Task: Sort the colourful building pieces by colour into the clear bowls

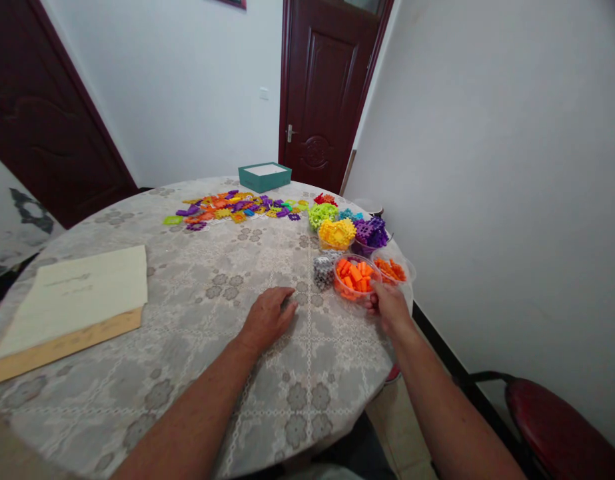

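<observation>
My right hand is closed at the right-hand rim of a clear round plastic tub full of orange blocks. The tub sits near the table's right edge. Over the tablecloth, left of the tub, is my left hand, with thumb and fingers apart and nothing in it. Touching the tub's left side or just beside it is a clear container of grey pieces. Behind my right hand stands another clear tub of thin orange pieces.
Tubs of yellow, purple and lime pieces cluster farther back. Mixed colourful pieces lie spread before a green box. Paper sheets rest at left. A red chair stands at right.
</observation>
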The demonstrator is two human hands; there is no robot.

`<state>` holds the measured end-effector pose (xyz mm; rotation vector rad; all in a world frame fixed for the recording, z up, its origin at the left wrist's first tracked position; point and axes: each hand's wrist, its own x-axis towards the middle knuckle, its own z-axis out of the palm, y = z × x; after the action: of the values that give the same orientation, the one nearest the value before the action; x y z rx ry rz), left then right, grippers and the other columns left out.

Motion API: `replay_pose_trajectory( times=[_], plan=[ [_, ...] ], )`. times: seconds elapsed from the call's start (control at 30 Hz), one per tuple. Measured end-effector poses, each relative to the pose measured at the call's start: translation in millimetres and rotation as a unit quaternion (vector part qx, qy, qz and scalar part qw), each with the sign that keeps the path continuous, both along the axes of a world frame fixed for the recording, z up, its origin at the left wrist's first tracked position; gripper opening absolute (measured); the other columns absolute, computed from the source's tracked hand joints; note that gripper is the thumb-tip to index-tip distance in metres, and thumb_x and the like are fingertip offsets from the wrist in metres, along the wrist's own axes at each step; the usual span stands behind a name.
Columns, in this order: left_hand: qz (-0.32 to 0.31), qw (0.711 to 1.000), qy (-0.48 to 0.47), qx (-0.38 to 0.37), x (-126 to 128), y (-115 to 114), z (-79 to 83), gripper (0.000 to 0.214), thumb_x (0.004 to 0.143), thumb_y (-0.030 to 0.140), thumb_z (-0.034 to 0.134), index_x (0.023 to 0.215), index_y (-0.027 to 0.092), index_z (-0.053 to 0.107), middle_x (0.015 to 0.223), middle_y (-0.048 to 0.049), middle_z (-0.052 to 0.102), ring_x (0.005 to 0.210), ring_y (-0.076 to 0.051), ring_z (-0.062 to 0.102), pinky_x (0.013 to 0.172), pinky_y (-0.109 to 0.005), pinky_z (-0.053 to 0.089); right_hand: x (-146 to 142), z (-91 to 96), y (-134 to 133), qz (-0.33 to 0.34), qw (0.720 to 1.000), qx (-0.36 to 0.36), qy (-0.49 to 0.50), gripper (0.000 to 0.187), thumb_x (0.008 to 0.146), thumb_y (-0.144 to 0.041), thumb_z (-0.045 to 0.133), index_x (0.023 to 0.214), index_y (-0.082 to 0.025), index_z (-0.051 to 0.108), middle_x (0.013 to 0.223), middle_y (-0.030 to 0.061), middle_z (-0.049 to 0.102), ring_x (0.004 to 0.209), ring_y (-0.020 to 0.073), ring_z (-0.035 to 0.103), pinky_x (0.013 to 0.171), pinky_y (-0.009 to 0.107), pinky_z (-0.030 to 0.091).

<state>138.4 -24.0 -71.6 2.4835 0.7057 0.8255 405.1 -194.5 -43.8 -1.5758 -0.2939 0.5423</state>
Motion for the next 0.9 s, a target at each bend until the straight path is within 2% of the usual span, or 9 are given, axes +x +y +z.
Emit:
replay_pose_trajectory(
  times=[0.17,0.33,0.43,0.5,0.6,0.67,0.73,0.8,0.9],
  plan=[
    [0.0,1.0,0.007,-0.011,0,3,-2.1,0.031,0.097,0.041,0.056,0.117,0.024,0.072,0.118,-0.0102,0.077,0.112,-0.029,0.071,0.103,-0.047,0.055,-10,8.1,-8,-0.013,0.997,0.052,0.057,0.032,0.078,-0.042,0.079,0.075,-0.021,0.054,0.052,-0.0046,0.058,0.045,0.0125,0.06,0.038,0.019,0.048],
    [0.003,0.999,-0.003,-0.034,2,3,-0.2,0.032,0.095,0.043,0.058,0.115,0.023,0.073,0.119,-0.0108,0.078,0.114,-0.03,0.071,0.105,-0.047,0.054,-23,16.4,-33,-0.006,0.994,0.067,0.087,0.029,0.077,-0.038,0.08,0.079,-0.02,0.057,0.053,-0.0045,0.06,0.046,0.0133,0.063,0.041,0.021,0.052],
    [0.012,0.996,-0.036,-0.081,0,2,8.3,0.038,0.095,0.049,0.058,0.118,0.023,0.073,0.119,-0.0108,0.078,0.113,-0.03,0.071,0.106,-0.048,0.054,-38,27.9,-44,0.028,0.994,0.074,0.081,0.032,0.078,-0.04,0.08,0.078,-0.02,0.056,0.055,-0.004,0.062,0.048,0.0137,0.065,0.043,0.021,0.055],
    [0.025,0.988,-0.069,-0.135,-3,5,15.8,0.043,0.097,0.055,0.056,0.123,0.024,0.072,0.121,-0.01,0.077,0.113,-0.029,0.072,0.105,-0.048,0.054,-54,39.3,-40,0.06,0.993,0.07,0.073,0.032,0.079,-0.042,0.08,0.08,-0.02,0.057,0.057,-0.0039,0.063,0.049,0.0139,0.066,0.044,0.021,0.056],
    [0.046,0.952,-0.164,-0.253,-12,18,24.0,0.055,0.098,0.063,0.05,0.131,0.022,0.068,0.126,-0.0118,0.075,0.117,-0.03,0.071,0.103,-0.049,0.056,-80,58.2,-13,0.128,0.987,0.061,0.076,0.031,0.083,-0.043,0.077,0.083,-0.02,0.057,0.059,-0.0035,0.064,0.05,0.0142,0.068,0.046,0.021,0.057],
    [0.054,0.908,-0.252,-0.331,-20,33,25.5,0.064,0.098,0.067,0.047,0.135,0.018,0.065,0.13,-0.0147,0.073,0.119,-0.03,0.071,0.101,-0.049,0.057,-93,67.3,18,0.181,0.978,0.063,0.08,0.032,0.088,-0.046,0.073,0.083,-0.02,0.055,0.06,-0.003,0.066,0.052,0.0142,0.069,0.048,0.022,0.058],
    [0.072,0.872,-0.321,-0.363,-30,50,23.3,0.067,0.098,0.068,0.044,0.14,0.018,0.061,0.135,-0.0161,0.07,0.123,-0.029,0.069,0.103,-0.048,0.057,-104,70.6,54,0.218,0.973,0.052,0.054,0.034,0.092,-0.048,0.071,0.082,-0.021,0.053,0.06,-0.0031,0.066,0.052,0.0133,0.068,0.05,0.022,0.058],
    [0.109,0.868,-0.343,-0.343,-41,66,18.4,0.067,0.099,0.067,0.043,0.143,0.02,0.059,0.142,-0.0156,0.067,0.13,-0.027,0.066,0.106,-0.046,0.055,-112,67.6,90,0.236,0.971,0.031,-0.004,0.033,0.095,-0.048,0.067,0.082,-0.021,0.052,0.059,-0.0034,0.065,0.051,0.0132,0.067,0.051,0.022,0.057],
    [0.172,0.899,-0.303,-0.265,-53,82,8.6,0.066,0.104,0.065,0.033,0.148,0.021,0.055,0.148,-0.0152,0.063,0.136,-0.026,0.061,0.109,-0.044,0.053,-121,56.3,134,0.249,0.957,-0.016,-0.147,0.029,0.101,-0.043,0.059,0.082,-0.022,0.053,0.064,-0.002,0.067,0.056,0.0139,0.066,0.055,0.022,0.052]
  ],
)
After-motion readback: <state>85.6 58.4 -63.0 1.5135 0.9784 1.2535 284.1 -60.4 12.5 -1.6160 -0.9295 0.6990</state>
